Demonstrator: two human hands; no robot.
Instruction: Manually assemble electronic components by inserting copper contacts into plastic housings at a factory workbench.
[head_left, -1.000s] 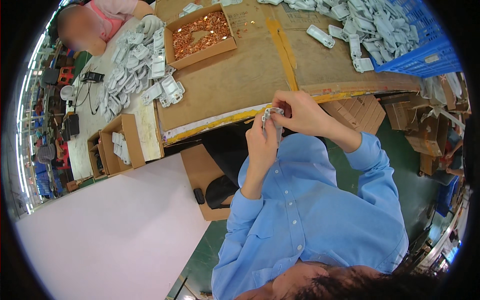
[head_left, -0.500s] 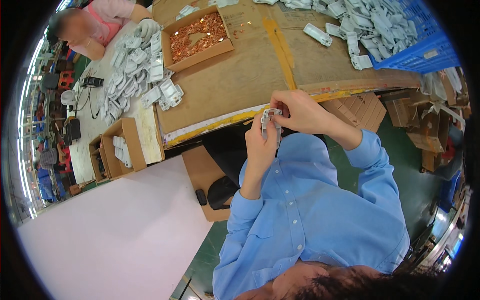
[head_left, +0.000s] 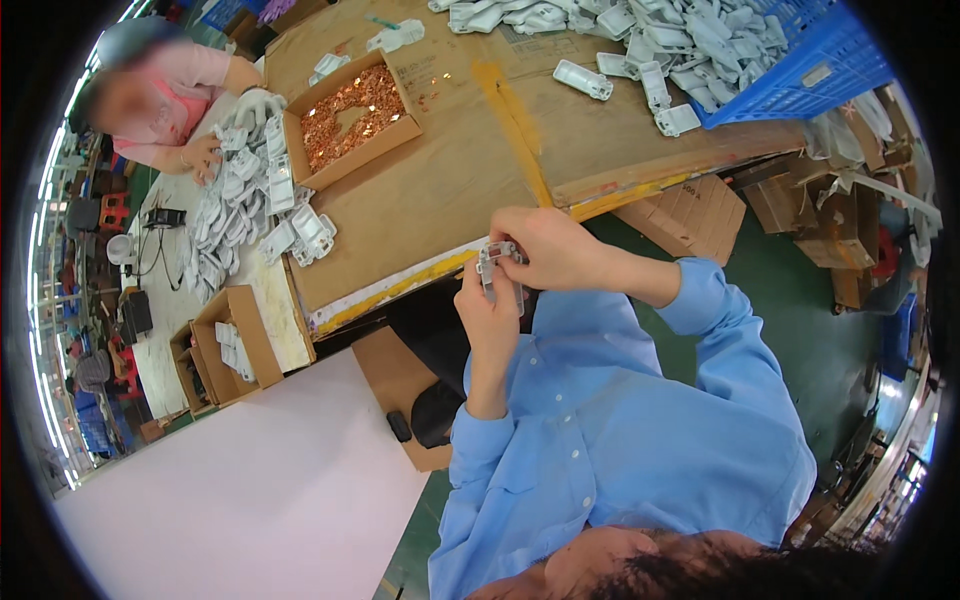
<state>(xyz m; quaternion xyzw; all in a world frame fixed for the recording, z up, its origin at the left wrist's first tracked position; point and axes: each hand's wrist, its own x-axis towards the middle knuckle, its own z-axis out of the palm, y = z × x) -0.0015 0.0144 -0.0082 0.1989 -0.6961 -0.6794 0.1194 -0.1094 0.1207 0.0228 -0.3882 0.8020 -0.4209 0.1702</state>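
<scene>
Between my hands, just off the table's front edge, is a light grey plastic housing (head_left: 488,268) with a small reddish-copper patch near its top. Fingers of my left hand (head_left: 488,318) are wrapped round its lower part. At its upper end, my right hand (head_left: 545,245) has thumb and fingers pinched together; whether a small piece is between them is hidden. A cardboard tray (head_left: 362,150) of small copper-coloured metal pieces lies on the table beyond my hands.
Similar grey housings (head_left: 235,215) are heaped at the left, where a co-worker's gloved hand (head_left: 258,105) rests. More housings (head_left: 690,45) spill from a blue crate (head_left: 800,75) at far right. A small carton (head_left: 235,340) holds several. Cardboard (head_left: 430,215) covers the table.
The view has shifted, so the table sits lower and further left. Both my hands stay on the housing. The co-worker's bare hand has come down to the heap.
</scene>
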